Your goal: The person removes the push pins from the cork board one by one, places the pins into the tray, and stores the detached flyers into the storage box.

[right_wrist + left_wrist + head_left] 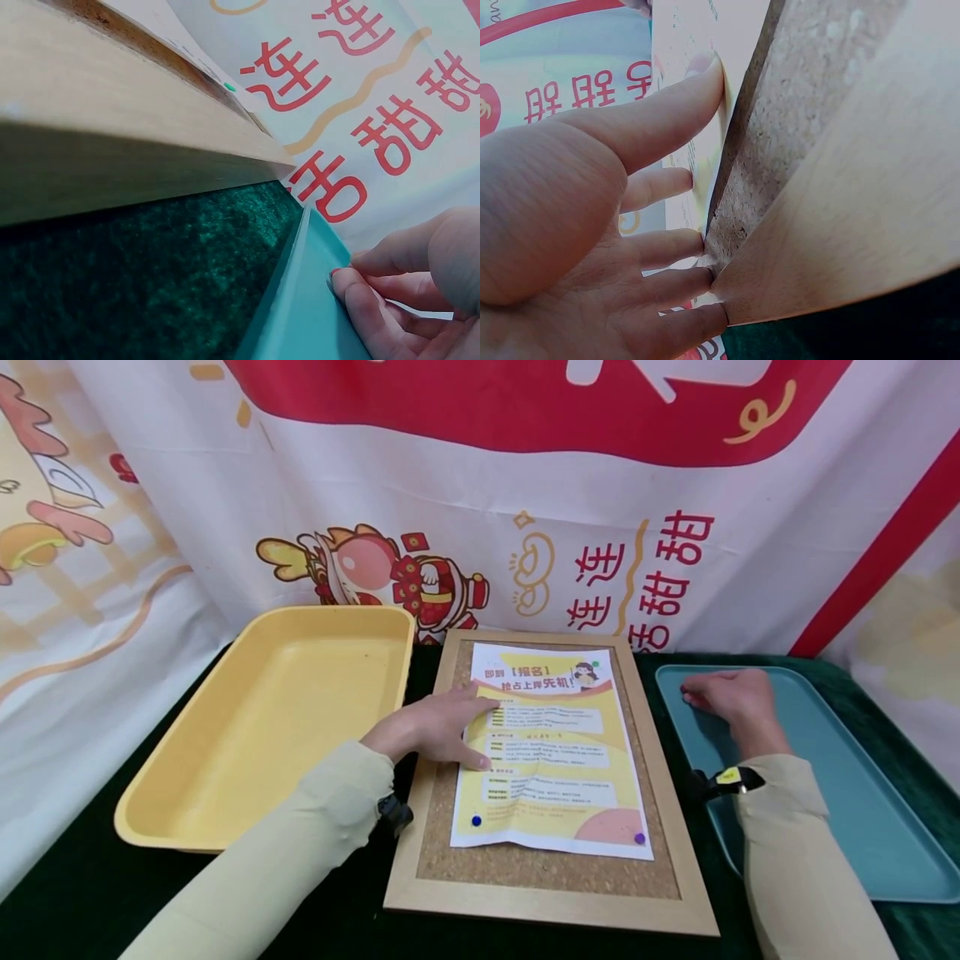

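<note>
poster [551, 752] lies under flat left hand [435, 727] fingers [667, 105]; right hand [723, 693] curled on teal tray [862, 810].

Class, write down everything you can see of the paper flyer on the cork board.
The flyer is a printed paper sheet, yellow and white with a red headline, white text panels and a small cartoon figure near its top right. It lies flat, slightly creased, on the cork board, which has a pale wooden frame. A blue pin and a purple pin sit at its lower corners, a green pin at the upper right. The left hand presses its left edge with straight fingers.
</note>
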Demonstrator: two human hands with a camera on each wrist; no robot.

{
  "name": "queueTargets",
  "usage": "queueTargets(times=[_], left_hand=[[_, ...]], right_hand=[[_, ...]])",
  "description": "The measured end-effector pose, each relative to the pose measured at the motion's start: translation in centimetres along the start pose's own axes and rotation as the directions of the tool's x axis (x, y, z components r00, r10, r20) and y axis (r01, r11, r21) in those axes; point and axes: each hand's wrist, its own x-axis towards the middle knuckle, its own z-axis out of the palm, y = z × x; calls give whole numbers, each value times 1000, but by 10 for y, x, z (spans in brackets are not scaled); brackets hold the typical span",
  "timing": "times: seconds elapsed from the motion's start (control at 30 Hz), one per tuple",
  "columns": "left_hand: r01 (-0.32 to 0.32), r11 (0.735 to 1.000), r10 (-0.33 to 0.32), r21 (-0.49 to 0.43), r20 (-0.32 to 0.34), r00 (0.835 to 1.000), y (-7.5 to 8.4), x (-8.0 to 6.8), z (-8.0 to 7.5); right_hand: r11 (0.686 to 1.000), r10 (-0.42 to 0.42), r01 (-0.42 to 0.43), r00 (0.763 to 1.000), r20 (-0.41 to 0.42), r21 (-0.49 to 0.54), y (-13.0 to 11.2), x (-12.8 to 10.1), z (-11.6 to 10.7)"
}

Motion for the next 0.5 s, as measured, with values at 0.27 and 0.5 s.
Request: queueTargets(times=[0.27, 0.5], left_hand=[[0, 1000, 0, -1, 4, 1000, 0, -2, -1], [-2, 1000, 2, 1, 0, 1000, 0, 1, 0]], right_hand=[[1000, -16, 16, 1000, 3, -6, -1, 1, 2], [1000, -11, 11, 1000, 10, -16, -1, 1, 1]])
